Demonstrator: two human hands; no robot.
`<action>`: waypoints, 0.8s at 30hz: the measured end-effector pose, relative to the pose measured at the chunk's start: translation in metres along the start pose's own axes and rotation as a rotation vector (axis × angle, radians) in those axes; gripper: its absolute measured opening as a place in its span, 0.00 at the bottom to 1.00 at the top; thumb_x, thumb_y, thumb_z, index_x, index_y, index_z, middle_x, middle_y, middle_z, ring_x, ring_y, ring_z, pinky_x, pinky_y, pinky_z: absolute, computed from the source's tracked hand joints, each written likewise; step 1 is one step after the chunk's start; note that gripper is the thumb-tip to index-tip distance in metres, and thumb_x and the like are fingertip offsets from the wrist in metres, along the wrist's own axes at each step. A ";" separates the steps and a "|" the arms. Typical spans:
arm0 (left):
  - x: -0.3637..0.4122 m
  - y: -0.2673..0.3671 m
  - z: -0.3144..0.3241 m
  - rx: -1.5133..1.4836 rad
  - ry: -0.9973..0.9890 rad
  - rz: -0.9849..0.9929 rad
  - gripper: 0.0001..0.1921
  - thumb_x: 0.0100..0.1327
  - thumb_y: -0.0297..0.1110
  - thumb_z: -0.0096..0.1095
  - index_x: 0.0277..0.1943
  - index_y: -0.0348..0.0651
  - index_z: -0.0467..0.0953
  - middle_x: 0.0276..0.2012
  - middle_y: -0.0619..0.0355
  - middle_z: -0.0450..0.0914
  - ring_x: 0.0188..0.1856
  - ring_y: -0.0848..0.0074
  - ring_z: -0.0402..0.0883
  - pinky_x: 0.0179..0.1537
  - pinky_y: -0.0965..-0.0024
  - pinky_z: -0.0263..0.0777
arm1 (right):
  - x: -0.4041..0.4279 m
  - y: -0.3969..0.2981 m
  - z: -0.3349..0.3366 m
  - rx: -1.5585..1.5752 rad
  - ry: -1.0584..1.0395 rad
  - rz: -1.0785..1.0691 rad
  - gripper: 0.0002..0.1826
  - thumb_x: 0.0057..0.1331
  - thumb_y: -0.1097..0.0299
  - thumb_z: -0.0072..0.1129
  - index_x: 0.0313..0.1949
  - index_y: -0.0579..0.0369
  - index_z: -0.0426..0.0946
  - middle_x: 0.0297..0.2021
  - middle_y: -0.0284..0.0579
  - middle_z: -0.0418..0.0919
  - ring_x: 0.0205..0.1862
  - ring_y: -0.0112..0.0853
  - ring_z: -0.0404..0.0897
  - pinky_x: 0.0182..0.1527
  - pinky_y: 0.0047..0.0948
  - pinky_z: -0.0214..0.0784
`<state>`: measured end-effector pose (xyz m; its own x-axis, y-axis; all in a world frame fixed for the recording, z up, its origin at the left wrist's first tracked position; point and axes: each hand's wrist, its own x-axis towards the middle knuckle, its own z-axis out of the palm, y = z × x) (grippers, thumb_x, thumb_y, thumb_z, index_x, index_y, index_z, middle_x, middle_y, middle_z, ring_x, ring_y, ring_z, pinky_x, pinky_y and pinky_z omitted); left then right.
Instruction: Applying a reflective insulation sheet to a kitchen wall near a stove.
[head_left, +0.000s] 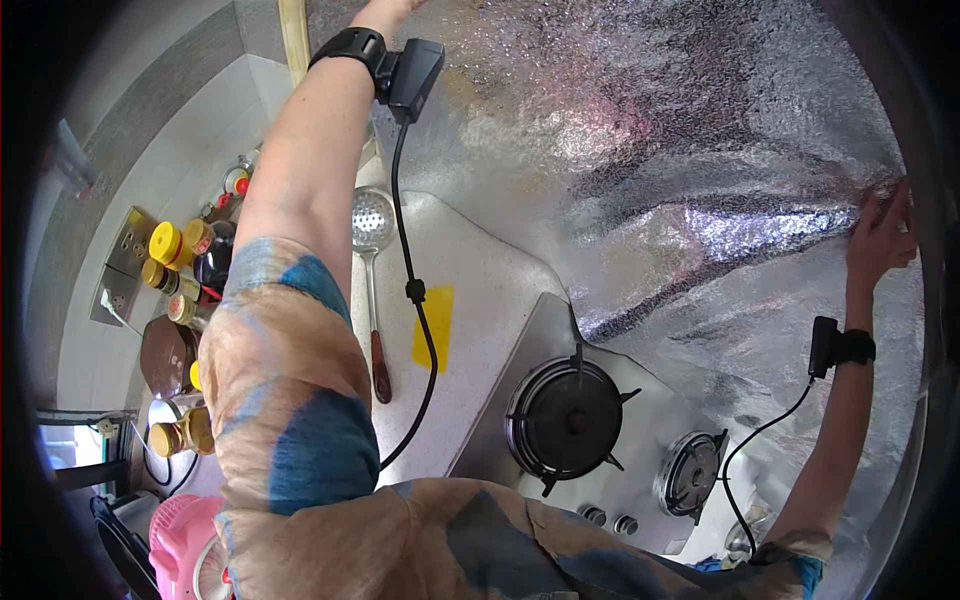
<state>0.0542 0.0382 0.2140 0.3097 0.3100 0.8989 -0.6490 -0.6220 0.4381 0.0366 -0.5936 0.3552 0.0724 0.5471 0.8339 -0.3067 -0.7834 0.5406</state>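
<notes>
A wide sheet of silver foil (637, 187) covers the wall above the counter and hangs down behind the gas hob (487, 427). My right hand (881, 232) lies against the foil near the right rim, fingers spread. At the top rim my left hand (397, 6) is mostly cut off; its fingers are hidden, and the foil's left part is beside it. A skimmer (373, 221) with a wooden handle rests on the white counter, next to a yellow rectangular piece (433, 330).
Jars with yellow lids (169, 244) and dark bottles stand along the left wall below a socket plate (124, 255). A pink fan (184, 547) is at the lower left. Black cables run from devices strapped to both wrists. Two burners (576, 420) have raised pan supports.
</notes>
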 end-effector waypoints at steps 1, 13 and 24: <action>0.000 -0.002 -0.002 0.232 0.123 0.065 0.57 0.42 0.34 0.72 0.69 0.34 0.37 0.64 0.41 0.54 0.67 0.58 0.54 0.67 0.64 0.48 | 0.000 0.003 0.003 -0.019 0.040 0.020 0.29 0.67 0.42 0.44 0.64 0.36 0.63 0.51 0.50 0.66 0.48 0.43 0.61 0.52 0.46 0.53; -0.027 0.026 0.010 0.718 0.340 -0.117 0.34 0.56 0.37 0.56 0.67 0.45 0.56 0.58 0.43 0.62 0.56 0.50 0.64 0.60 0.55 0.58 | 0.014 -0.011 -0.011 0.360 0.401 -0.071 0.28 0.67 0.45 0.46 0.63 0.42 0.65 0.53 0.49 0.69 0.54 0.44 0.65 0.54 0.46 0.51; -0.043 0.001 0.028 0.574 0.479 -0.185 0.29 0.70 0.46 0.36 0.68 0.40 0.48 0.63 0.41 0.53 0.62 0.46 0.53 0.64 0.50 0.45 | 0.010 -0.001 -0.010 0.318 0.327 -0.087 0.25 0.70 0.54 0.43 0.63 0.50 0.64 0.59 0.44 0.68 0.58 0.43 0.66 0.59 0.40 0.53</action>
<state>0.0597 0.0037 0.1759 -0.0415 0.6414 0.7661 -0.1135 -0.7648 0.6342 0.0282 -0.5843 0.3613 -0.2337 0.6391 0.7327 -0.0030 -0.7540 0.6568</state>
